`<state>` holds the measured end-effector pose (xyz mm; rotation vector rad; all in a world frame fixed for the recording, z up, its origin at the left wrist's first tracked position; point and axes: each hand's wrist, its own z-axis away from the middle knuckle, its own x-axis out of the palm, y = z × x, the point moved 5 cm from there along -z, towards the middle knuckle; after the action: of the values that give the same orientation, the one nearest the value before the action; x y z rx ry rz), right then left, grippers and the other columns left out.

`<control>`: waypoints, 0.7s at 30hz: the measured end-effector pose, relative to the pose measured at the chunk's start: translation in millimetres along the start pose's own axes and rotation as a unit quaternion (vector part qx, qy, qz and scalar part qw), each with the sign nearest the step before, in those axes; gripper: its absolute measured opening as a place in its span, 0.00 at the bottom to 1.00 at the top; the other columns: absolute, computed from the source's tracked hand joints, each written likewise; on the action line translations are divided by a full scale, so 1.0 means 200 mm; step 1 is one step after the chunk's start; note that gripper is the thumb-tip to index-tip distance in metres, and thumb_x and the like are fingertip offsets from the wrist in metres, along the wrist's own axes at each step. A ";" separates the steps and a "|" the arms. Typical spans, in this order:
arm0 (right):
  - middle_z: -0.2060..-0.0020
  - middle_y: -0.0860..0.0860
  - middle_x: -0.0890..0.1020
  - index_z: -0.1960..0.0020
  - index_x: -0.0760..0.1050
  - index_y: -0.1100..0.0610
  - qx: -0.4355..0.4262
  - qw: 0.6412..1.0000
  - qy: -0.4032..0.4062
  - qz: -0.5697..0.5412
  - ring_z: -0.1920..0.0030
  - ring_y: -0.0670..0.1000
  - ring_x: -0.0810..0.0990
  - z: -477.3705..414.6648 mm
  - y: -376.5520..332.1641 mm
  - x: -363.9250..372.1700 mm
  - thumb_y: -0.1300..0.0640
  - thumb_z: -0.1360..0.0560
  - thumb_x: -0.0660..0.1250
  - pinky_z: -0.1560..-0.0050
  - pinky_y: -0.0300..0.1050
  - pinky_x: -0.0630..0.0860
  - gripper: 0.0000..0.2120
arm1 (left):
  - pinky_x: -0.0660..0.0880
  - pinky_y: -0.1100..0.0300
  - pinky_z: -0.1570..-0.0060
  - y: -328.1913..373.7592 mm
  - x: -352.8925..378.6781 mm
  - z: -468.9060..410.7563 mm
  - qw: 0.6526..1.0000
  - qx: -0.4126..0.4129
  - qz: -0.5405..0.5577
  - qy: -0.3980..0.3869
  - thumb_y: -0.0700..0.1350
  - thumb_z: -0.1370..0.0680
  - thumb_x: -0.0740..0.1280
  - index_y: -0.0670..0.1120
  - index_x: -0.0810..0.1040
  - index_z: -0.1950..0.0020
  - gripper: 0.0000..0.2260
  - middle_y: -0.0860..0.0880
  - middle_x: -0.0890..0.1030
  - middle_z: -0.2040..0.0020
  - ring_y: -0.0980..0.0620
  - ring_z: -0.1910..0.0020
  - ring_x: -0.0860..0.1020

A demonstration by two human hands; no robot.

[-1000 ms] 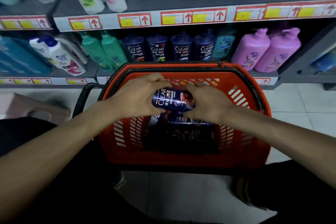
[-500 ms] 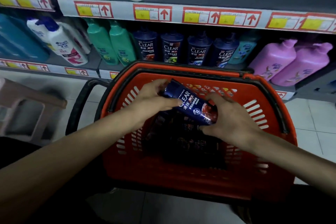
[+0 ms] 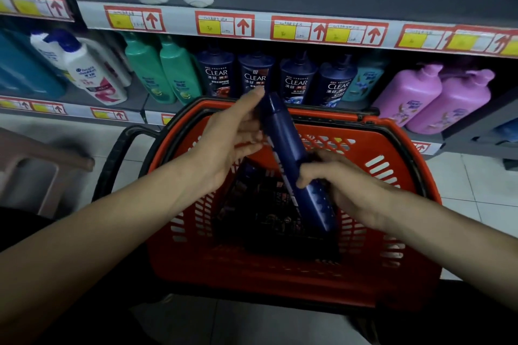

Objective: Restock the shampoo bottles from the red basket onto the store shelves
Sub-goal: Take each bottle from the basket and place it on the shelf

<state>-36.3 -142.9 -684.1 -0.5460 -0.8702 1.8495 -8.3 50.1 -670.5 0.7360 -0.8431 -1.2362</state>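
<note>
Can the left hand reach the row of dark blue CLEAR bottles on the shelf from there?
Probably yes. The left hand is raised at the basket's far rim, just below the CLEAR bottles, with nothing between. But its fingers rest on the blue bottle the right hand also grips.

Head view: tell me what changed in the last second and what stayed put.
The dark blue bottle was lifted out of the red basket and turned from lying crosswise to steeply tilted, top toward the shelf. The left hand slid up near its top; the right hand dropped to its lower end. Both still grip it. The shelved CLEAR bottles did not move.
</note>
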 end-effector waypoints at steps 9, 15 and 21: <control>0.59 0.61 0.80 0.52 0.78 0.65 -0.005 0.975 -0.086 -0.206 0.58 0.61 0.83 0.04 -0.05 0.02 0.64 0.37 0.54 0.51 0.54 0.77 0.19 | 0.78 0.56 0.51 0.08 0.04 0.05 0.999 0.003 0.036 -0.039 0.61 0.19 0.64 0.45 0.84 0.38 0.22 0.49 0.84 0.56 0.51 0.56 0.82; 0.57 0.65 0.81 0.57 0.80 0.67 -0.010 0.968 -0.069 -0.240 0.56 0.64 0.82 0.07 -0.08 0.02 0.63 0.41 0.54 0.51 0.54 0.77 0.21 | 0.77 0.55 0.49 0.11 0.07 0.06 0.999 0.016 0.034 -0.035 0.59 0.19 0.65 0.47 0.84 0.40 0.19 0.49 0.83 0.58 0.52 0.58 0.82; 0.48 0.62 0.80 0.44 0.79 0.69 -0.030 0.959 -0.043 -0.280 0.50 0.63 0.79 0.08 -0.13 -0.02 0.65 0.36 0.57 0.36 0.59 0.75 0.23 | 0.79 0.57 0.56 0.12 0.11 0.09 0.997 0.078 -0.021 -0.018 0.54 0.20 0.71 0.48 0.82 0.40 0.13 0.46 0.85 0.55 0.49 0.56 0.82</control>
<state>-30.4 -144.5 -655.0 -0.2202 -1.0186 1.3376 -9.6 32.5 -636.9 0.8627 -0.9671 -1.2339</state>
